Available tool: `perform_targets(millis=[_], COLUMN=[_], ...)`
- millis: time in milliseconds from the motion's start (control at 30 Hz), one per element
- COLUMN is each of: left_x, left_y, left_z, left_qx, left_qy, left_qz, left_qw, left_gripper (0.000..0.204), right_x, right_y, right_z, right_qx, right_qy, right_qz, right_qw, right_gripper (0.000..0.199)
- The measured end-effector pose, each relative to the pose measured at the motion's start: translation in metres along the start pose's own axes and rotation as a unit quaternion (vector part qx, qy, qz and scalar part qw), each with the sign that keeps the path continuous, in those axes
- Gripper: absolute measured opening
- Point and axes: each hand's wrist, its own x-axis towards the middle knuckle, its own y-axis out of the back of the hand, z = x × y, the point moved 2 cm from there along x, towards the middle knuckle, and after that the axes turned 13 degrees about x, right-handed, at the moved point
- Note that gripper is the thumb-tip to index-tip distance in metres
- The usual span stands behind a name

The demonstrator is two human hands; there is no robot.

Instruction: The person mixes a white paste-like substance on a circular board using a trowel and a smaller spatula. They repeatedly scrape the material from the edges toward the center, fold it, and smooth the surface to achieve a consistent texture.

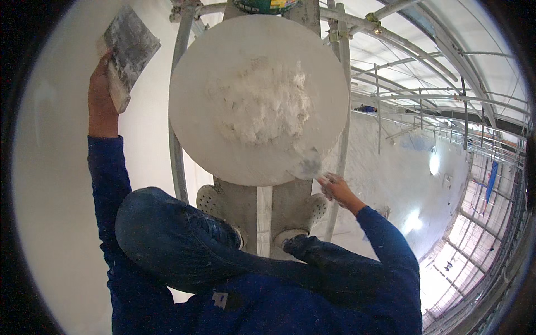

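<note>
At the upper left, my left hand (104, 92) is wrapped round the pale handle of a wide grey filling knife (134, 42), its blade raised against the white wall. In front of my knees lies a big round pale board (192, 106) with a rough heap of white plaster (265, 103) spread over its middle. My right hand (338, 190) grips a small putty knife (311, 167), whose plaster-smeared blade rests at the board's near right rim. The fingers partly hide its handle.
Narrow scaffold planks (240, 218) run beneath the board, and my feet in pale perforated clogs (209, 200) are on them. Metal scaffold tubes (177, 100) stand on both sides. A green tub (265, 5) sits beyond the board. Far below on the right lies a pale floor (402, 184).
</note>
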Motion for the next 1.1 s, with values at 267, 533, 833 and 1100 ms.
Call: perform_targets(millis=[267, 533, 833, 1100], left_x=[-0.006, -0.04, -0.05, -0.053], left_y=[-0.011, -0.01, 0.0, 0.007], left_z=[-0.052, -0.082, -0.093, -0.092], left_qx=[-0.17, -0.172, -0.144, -0.116], left_qy=[0.15, 0.154, 0.141, 0.152], left_qz=[0.039, 0.031, 0.053, 0.077], left_qw=[0.973, 0.973, 0.978, 0.979], left_gripper=[0.044, 0.059, 0.056, 0.059], right_x=[0.077, 0.055, 0.103, 0.163], right_y=[-0.077, -0.056, -0.031, -0.096], right_z=[-0.121, -0.199, -0.306, -0.322], right_qx=[0.19, 0.099, -0.453, -0.663], right_qy=[-0.119, -0.086, 0.235, 0.206], right_qz=[0.148, 0.161, 0.197, 0.089], right_qw=[0.963, 0.978, 0.837, 0.715], right_gripper=[0.024, 0.023, 0.035, 0.024])
